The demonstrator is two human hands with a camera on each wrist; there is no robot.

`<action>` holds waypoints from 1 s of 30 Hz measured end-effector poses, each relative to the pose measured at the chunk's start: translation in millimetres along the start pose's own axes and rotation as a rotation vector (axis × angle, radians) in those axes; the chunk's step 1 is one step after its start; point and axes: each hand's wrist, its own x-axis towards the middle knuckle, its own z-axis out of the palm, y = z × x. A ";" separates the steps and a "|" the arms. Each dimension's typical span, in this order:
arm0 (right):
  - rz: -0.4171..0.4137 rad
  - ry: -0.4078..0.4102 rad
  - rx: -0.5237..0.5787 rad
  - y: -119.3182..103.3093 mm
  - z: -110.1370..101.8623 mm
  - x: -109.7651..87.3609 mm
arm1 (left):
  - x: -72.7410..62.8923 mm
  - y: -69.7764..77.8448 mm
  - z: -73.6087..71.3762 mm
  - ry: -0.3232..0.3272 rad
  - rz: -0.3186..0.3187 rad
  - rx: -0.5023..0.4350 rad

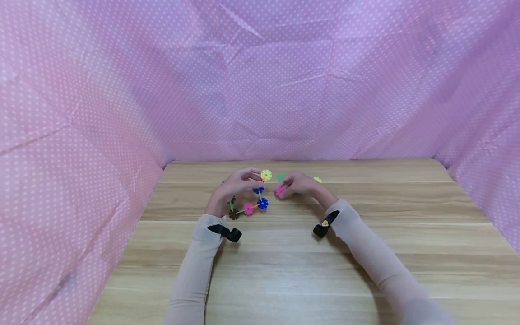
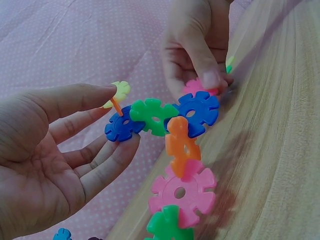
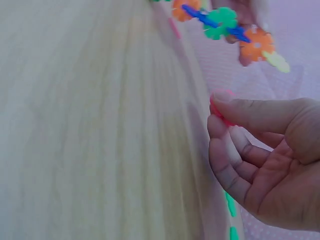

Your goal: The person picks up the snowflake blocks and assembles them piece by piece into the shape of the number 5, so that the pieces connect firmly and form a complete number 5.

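My left hand (image 1: pixel 239 183) holds one end of a chain of slotted plastic flower discs. In the left wrist view its thumb and fingers grip about a blue disc (image 2: pixel 117 129), with an orange disc seen edge-on and a yellow disc (image 2: pixel 121 90) at the tip. From there the chain runs through a green disc (image 2: pixel 154 117), another blue, an orange and a pink disc (image 2: pixel 165 192), curving back toward a brown disc (image 1: pixel 234 214). To the right, my right hand (image 1: pixel 299 184) pinches a single pink disc (image 3: pixel 226 107) between thumb and fingertips, apart from the chain.
Beyond the right hand lie a loose green disc (image 1: pixel 280 176) and a yellow-green disc (image 1: pixel 317 179) on the wooden table (image 1: pixel 280 271). Pink dotted cloth (image 1: pixel 260 90) stands around the table's back and sides.
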 end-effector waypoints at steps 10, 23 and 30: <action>-0.007 0.221 0.102 -0.8 -8.7 -15.4 | 0.5 -1.6 5.2 0.008 -0.014 -0.041; -0.103 0.304 0.138 -10.0 -7.3 -13.8 | 1.8 0.5 6.8 0.013 -0.009 -0.022; -0.204 0.394 0.147 -11.4 -2.2 -11.5 | 2.3 0.2 8.5 0.008 -0.014 -0.050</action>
